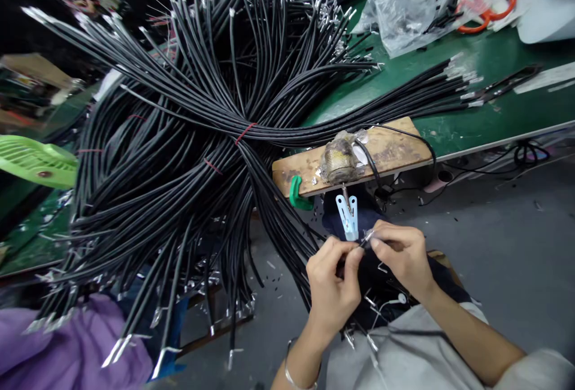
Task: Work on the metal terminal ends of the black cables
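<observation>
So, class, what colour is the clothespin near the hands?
Light blue; the clothespin shows best in the head view.

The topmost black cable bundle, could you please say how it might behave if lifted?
The topmost black cable bundle would probably flex and sag, as its lengths bend in arcs. Its ends might splay, since the red tie grips only its middle.

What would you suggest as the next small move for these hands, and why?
I would probably have the right hand gently straighten the silvery cable end while the left hand steadies the black cable. Both hands' fingertips already meet there, close to the light blue clothes peg, so it should need little reaching.
</observation>
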Motion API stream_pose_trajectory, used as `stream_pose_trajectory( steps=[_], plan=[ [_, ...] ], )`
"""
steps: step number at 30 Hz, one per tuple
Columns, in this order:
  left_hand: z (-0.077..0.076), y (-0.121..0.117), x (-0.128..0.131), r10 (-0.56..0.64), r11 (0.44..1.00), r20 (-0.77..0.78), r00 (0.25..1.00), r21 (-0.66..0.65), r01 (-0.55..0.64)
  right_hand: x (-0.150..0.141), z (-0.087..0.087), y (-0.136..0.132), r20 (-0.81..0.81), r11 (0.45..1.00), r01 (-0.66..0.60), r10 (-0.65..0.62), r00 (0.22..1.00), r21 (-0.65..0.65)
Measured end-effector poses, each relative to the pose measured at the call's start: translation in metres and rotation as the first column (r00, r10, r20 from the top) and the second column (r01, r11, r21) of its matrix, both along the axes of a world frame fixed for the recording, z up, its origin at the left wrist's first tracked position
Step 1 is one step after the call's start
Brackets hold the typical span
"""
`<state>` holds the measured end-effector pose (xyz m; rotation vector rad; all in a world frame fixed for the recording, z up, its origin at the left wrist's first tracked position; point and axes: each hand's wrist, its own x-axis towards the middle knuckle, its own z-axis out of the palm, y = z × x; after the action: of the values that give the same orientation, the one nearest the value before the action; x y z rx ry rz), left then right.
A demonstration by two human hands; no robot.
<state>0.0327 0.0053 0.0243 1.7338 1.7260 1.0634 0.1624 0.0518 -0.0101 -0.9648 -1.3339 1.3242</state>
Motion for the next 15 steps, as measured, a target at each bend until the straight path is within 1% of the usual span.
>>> stream_pose_trajectory(
  steps=[1, 2, 3, 5, 6, 7, 10, 11, 13, 15],
  plan=[
    [0.001, 0.000, -0.002, -0.018, 1.000, 0.018, 1.000, -0.022, 0.018, 0.000, -0.004, 0.002, -0.050, 0.993, -0.060, 0.056, 0.997, -0.100],
    [0.001, 0.000, -0.003, -0.035, 0.999, 0.032, 0.999, -0.039, 0.036, 0.000, -0.009, 0.003, -0.093, 0.977, -0.094, 0.077, 0.993, -0.192],
    [0.002, 0.001, -0.004, -0.048, 0.997, 0.042, 0.998, -0.051, 0.051, 0.000, -0.013, 0.005, -0.128, 0.959, -0.092, 0.059, 0.990, -0.269],
    [0.004, 0.002, -0.006, -0.066, 0.995, 0.052, 0.996, -0.072, 0.070, 0.000, -0.018, 0.008, -0.193, 0.931, -0.037, -0.036, 0.981, -0.364],
    [0.005, 0.003, -0.007, -0.072, 0.993, 0.056, 0.996, -0.086, 0.077, 0.000, -0.018, 0.008, -0.234, 0.925, -0.041, -0.053, 0.971, -0.379],
    [0.006, 0.003, -0.008, -0.079, 0.991, 0.062, 0.995, -0.105, 0.086, 0.000, -0.017, 0.009, -0.284, 0.924, -0.087, -0.024, 0.959, -0.373],
    [0.007, 0.006, -0.011, -0.097, 0.981, 0.091, 0.991, -0.162, 0.111, 0.000, -0.007, 0.009, -0.394, 0.908, -0.324, 0.205, 0.896, -0.265],
    [0.007, 0.007, -0.012, -0.103, 0.977, 0.103, 0.989, -0.175, 0.120, 0.000, -0.004, 0.008, -0.398, 0.901, -0.359, 0.245, 0.884, -0.242],
    [0.006, 0.007, -0.014, -0.110, 0.973, 0.119, 0.987, -0.187, 0.132, -0.001, -0.001, 0.007, -0.368, 0.906, -0.343, 0.239, 0.899, -0.249],
    [0.004, 0.006, -0.015, -0.116, 0.975, 0.102, 0.988, -0.176, 0.133, -0.002, -0.002, 0.006, -0.266, 0.927, -0.262, 0.190, 0.945, -0.268]
  ],
)
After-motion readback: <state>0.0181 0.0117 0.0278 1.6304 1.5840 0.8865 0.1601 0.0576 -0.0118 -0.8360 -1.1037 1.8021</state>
